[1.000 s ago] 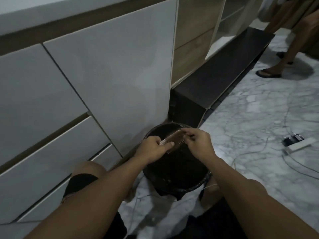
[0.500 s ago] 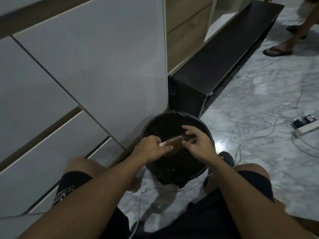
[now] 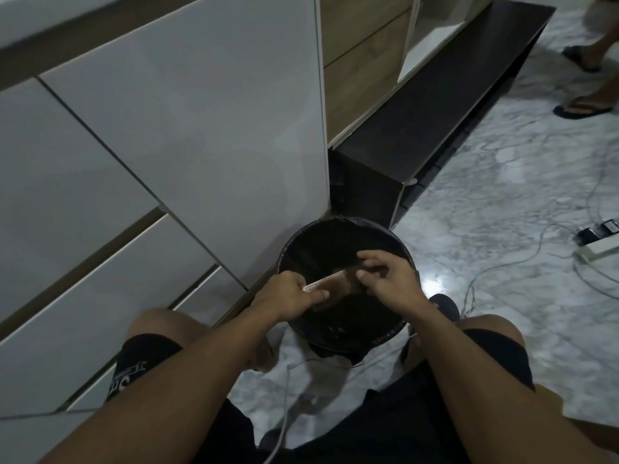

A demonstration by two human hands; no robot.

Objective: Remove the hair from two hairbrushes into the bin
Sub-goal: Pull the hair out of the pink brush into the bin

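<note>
Against half a second ago, little changed in the grip: left hand (image 3: pixel 290 295) still wrapped around the near end of the hairbrush (image 3: pixel 330 285), index finger laid along its side. Right hand (image 3: pixel 388 277) lifted slightly off the far end, fingers now curled and pinching at the dark tuft there, where before spread flatter over it. Both hands and brush held above the open mouth of the bin (image 3: pixel 398 246), just as earlier. View tipped a little, so more of the knees and shorts shown below the forearms.

Hard to tell whether any hair actually sits between the right fingertips: dark strands merge with the black lining of the bin. Bristles mostly lost in shadow; far end of the brush covered by the right hand. Second hairbrush not made out anywhere. Bin's near wall hidden behind both wrists.

Left of the left hand, white cabinet (image 3: pixel 187 155) fronts. Beyond the hands, a dark low bench (image 3: pixel 435 108) against the wall. Right of the right hand, marble floor (image 3: pixel 502 202) with loose cables and a power strip (image 3: pixel 599 247); farther off, another person's sandalled foot (image 3: pixel 584 107).
</note>
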